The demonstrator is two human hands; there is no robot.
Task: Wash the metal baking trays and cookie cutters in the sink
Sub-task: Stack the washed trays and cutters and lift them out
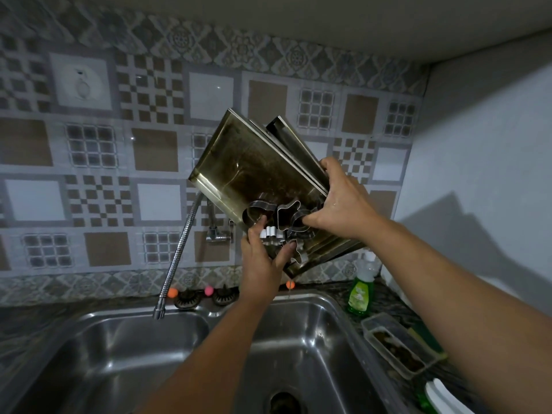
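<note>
Head view: stacked baking trays (254, 171) tilted up over the sink (298, 339). Right hand (343, 204) clamps their right edge, left hand (263, 261) pinches the lower corner, and cookie cutters (277, 219) bunch up between both grips.

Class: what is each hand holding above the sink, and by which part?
The right hand grips the tilted baking trays by their right edge. The left hand supports their lower corner, fingers curled on the cookie cutters.
</note>
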